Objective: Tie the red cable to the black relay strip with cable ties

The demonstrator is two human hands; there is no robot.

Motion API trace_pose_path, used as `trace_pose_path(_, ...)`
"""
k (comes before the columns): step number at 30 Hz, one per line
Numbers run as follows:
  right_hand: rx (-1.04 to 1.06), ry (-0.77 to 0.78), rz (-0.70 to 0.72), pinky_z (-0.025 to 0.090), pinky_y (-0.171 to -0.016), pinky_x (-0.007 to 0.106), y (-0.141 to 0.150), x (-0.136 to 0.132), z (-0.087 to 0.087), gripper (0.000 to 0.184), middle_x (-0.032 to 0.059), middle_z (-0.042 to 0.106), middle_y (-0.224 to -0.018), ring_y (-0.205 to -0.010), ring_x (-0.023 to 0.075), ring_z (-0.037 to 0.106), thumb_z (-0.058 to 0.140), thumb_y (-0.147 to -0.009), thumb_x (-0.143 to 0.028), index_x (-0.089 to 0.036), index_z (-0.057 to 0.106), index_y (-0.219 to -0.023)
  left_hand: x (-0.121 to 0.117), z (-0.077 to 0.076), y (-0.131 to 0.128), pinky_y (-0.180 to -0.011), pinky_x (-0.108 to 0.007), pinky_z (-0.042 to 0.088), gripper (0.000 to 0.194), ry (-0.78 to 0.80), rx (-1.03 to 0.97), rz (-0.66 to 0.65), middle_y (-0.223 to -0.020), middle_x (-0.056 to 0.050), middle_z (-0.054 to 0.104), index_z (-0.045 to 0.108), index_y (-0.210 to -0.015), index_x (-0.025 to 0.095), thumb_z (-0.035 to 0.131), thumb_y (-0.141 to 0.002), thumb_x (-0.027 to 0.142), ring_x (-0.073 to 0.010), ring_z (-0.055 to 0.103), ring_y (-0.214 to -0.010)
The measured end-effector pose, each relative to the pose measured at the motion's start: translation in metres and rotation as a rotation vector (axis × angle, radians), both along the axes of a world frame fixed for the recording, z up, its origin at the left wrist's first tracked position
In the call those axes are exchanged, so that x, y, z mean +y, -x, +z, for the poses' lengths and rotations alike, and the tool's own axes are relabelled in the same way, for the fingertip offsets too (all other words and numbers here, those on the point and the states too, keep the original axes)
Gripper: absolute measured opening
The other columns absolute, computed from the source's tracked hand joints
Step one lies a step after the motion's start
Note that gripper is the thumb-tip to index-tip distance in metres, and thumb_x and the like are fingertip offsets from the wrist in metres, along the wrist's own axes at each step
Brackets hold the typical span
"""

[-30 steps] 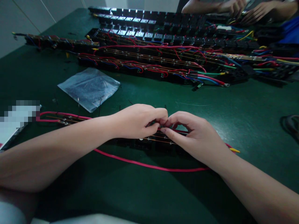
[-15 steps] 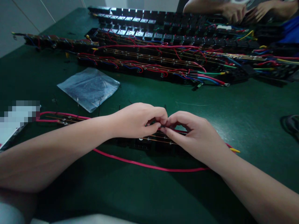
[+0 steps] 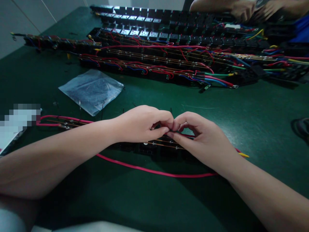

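My left hand (image 3: pixel 147 124) and my right hand (image 3: pixel 200 129) meet fingertip to fingertip over a long black strip assembly (image 3: pixel 145 149) with brass-coloured rods. Both are closed in a pinch on a thin dark strip that looks like a black cable tie, mostly hidden by the fingers. A black tie tail (image 3: pixel 171 110) stands upright just behind the fingertips, and another thin tail (image 3: pixel 102 111) rises farther left. A thick red wire (image 3: pixel 154 170) runs along the assembly and loops out in front of it. My left forearm covers part of the assembly.
A clear plastic bag (image 3: pixel 93 90) with dark contents lies behind my left forearm. Long black wired assemblies (image 3: pixel 145 66) span the back of the green table (image 3: pixel 149 199). Another person's hands (image 3: pixel 251 11) are at the far right. A dark object (image 3: pixel 300 129) sits at the right edge.
My hands have shifted very slightly right, with both pinches kept together. The other person's hands at the back have moved a little.
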State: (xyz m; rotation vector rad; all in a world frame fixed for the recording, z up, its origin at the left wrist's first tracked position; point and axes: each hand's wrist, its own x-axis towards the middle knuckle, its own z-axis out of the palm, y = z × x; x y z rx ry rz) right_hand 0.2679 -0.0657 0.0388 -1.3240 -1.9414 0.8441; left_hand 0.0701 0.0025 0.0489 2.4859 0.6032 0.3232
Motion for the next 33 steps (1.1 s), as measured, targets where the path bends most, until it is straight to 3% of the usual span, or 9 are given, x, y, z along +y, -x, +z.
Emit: trace_pose_path(33, -0.024, 0.080, -0.023, 0.049, -0.065, 0.030, 0.0013, -0.0012, 0.0056, 0.006, 0.0036, 0.068, -0.085, -0.078, 0.0187, 0.063, 0.056, -0.090, -0.024, -0.022, 0.061, -0.088, 0.0006, -0.0007, -0.0007, -0.065, -0.023, 0.039, 0.009, 0.054, 0.022, -0.002, -0.078, 0.003, 0.065, 0.060, -0.083, 0.018, 0.052, -0.085, 0.019, -0.0108, 0.058, -0.071)
